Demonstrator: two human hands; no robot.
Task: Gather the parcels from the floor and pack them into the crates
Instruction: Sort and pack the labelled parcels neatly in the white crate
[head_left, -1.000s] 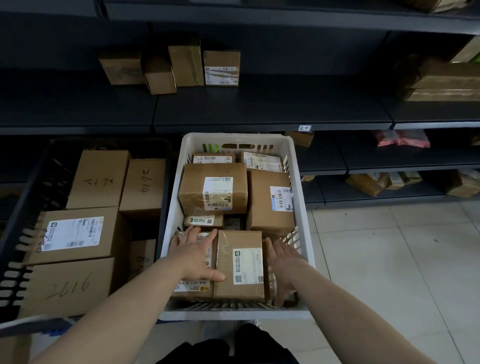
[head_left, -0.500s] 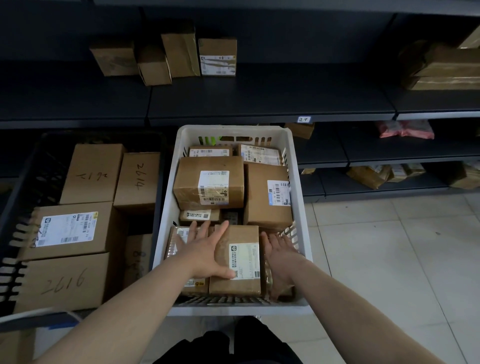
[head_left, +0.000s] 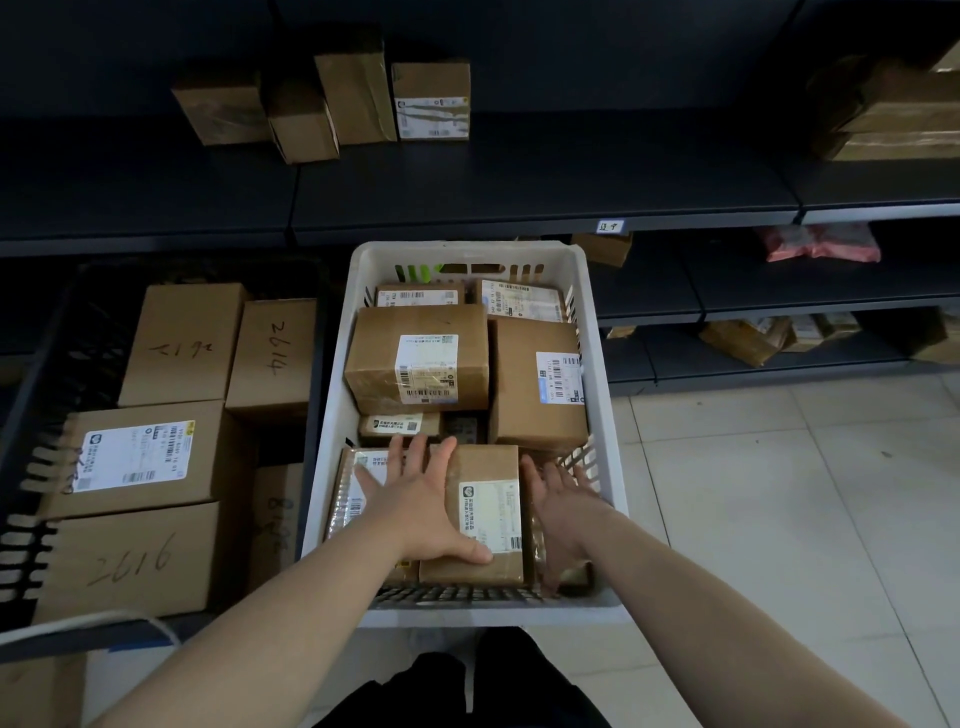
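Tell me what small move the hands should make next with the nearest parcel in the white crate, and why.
Probably a short push down to level the parcel. The left hand lies flat on its top, the right hand is in the gap by the wall of the white crate, and the parcel looks nearly seated.

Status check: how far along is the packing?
Done: the white crate and the black crate both hold many boxes. In hand: the left hand lies flat on the nearest box, the right hand beside it. Left: no parcels show on the visible floor; elsewhere, unknown.
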